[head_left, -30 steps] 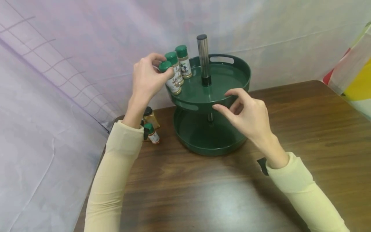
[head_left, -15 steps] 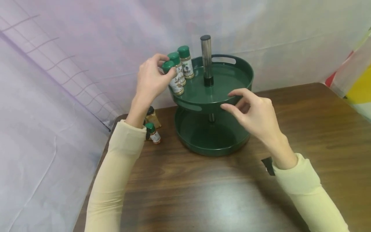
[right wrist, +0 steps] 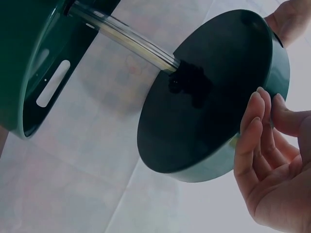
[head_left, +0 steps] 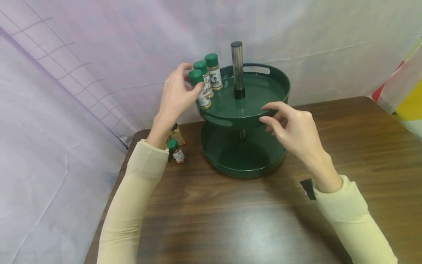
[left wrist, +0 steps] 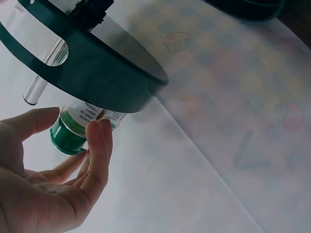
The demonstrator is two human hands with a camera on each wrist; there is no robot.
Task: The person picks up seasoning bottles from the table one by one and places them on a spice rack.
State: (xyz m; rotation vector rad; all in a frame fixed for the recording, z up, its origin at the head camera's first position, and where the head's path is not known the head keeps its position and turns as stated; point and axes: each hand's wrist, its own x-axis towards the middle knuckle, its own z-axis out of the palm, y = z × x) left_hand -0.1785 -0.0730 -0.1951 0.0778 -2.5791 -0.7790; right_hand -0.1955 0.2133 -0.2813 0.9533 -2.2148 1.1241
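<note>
A two-tier green rotating rack (head_left: 244, 172) stands on the table. Several spice jars with green caps line the left side of its upper tray (head_left: 260, 91). My left hand (head_left: 176, 93) is loosely around the front spice jar (head_left: 204, 99), thumb and fingers spread to either side of the cap. In the left wrist view, that hand (left wrist: 63, 184) is beside the jar's green cap (left wrist: 67, 138); whether the fingertips touch it I cannot tell. My right hand (head_left: 295, 130) has its fingers curved at the upper tray's front right rim, holding nothing.
A metal post (head_left: 237, 68) rises through the upper tray. Left of the rack, a small red-based jar with a green cap (head_left: 176, 150) and a dark-capped jar (head_left: 177, 135) stand on the table (head_left: 217, 220), partly behind the left arm. White cloth hangs behind.
The left thumb and fingers have spread around the front jar's cap, showing more of it. The right hand has slid rightward along the tray rim. The view has shifted slightly.
</note>
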